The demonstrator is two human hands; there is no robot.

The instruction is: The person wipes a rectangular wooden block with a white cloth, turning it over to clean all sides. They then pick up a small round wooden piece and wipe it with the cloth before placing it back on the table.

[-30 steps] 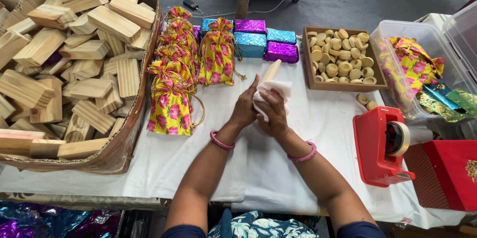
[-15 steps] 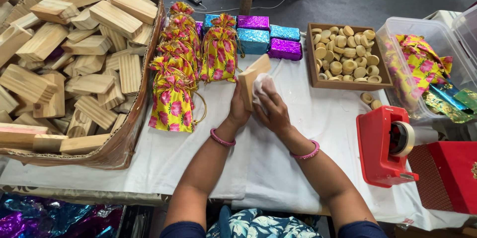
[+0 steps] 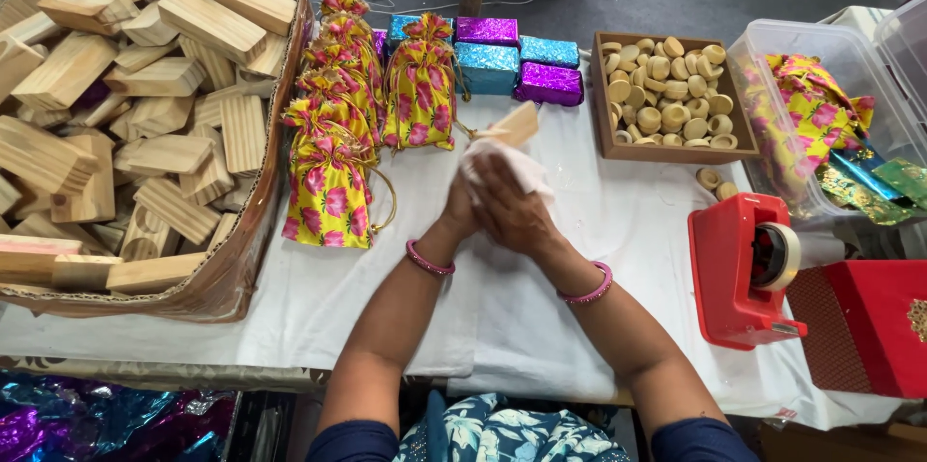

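I hold the wooden block (image 3: 514, 123) raised above the table (image 3: 618, 221), both grips clenched on it. My left hand (image 3: 462, 213) steadies it while my right hand (image 3: 512, 216) presses the white cloth (image 3: 521, 169) around it. Compared with half a second ago, the block is tilted further right.

- Left hand (image 3: 462, 216): a pink bangle (image 3: 430, 259) sits at the wrist.
- Right hand (image 3: 512, 211): a matching pink bangle (image 3: 587, 288) circles its wrist.
- Dark blue short sleeves (image 3: 352, 441) cover the upper arms.
- Blue floral-print garment (image 3: 502, 433) below.
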